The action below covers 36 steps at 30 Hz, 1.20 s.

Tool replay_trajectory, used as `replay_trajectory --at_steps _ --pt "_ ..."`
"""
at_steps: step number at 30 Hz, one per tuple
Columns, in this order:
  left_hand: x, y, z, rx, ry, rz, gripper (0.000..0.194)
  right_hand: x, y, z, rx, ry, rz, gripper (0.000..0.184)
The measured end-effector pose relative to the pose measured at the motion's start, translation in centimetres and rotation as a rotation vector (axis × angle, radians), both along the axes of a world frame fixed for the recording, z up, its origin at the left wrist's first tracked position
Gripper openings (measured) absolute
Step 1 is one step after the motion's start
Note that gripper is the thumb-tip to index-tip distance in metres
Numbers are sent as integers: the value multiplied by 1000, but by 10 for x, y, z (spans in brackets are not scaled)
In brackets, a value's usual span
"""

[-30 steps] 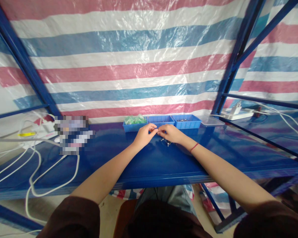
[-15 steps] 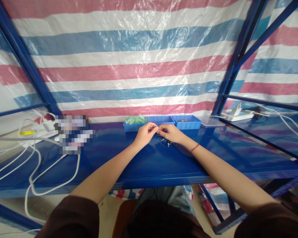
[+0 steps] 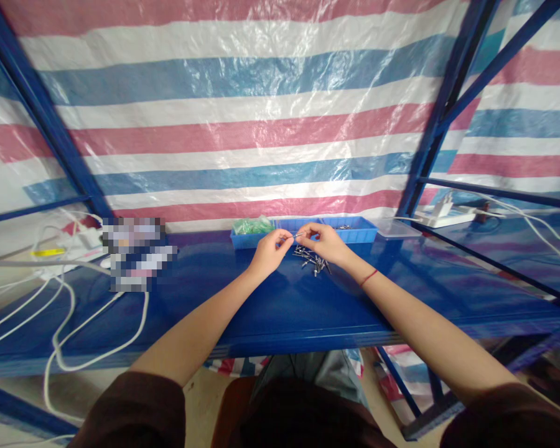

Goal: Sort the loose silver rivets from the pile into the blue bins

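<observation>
On glossy tabletop (image 3: 261, 305), slender metallic pins (image 3: 316, 264)

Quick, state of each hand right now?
Left hand: closed, pinching a thin metal pin.
Right hand: closed, pinching the same pin.

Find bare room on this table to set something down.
Bare table lies between the left forearm and right forearm, nearer you than the metal pieces; also between the left forearm and the white cables, and right of the right forearm, in front of the clear plastic container. Crowded: back edge with blue bins, and cabled left end.
</observation>
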<state>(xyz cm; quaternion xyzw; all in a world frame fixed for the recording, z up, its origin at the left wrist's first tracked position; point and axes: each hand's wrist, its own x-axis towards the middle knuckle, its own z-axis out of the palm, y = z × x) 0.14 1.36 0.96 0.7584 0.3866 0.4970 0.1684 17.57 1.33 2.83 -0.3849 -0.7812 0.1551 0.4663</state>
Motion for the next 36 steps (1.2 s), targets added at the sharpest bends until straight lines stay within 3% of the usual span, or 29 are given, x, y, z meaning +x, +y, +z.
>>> replay_trajectory --at_steps 4,7,9,14,18,21,26,32,36 --pt "-1 3 -2 11 55 -16 13 -2 -4 1 53 -55 10 24" --pt "-5 5 -2 40 241 -49 18 4 2 3 58 -93 -43 28" --pt "-10 6 -2 87 415 -23 20 15 11 5 51 -61 -164 26" --pt "-29 16 -1 79 701 147 24 64 32 5 69 -61 -679 19" --pt "-40 23 -4 -11 768 209 29 94 39 -2 7 -72 -835 36" --pt "-41 26 -8 -52 775 205 33 93 39 -4 -22 -74 -878 43" --pt "-36 26 -10 -40 747 155 19 64 29 4 19 -174 -659 28" --pt "-29 18 -3 42 678 108 20 25 16 -5 37 -426 -64 21" --pt "-21 10 3 138 554 30 18 12 12 -13 97 -456 69 23"
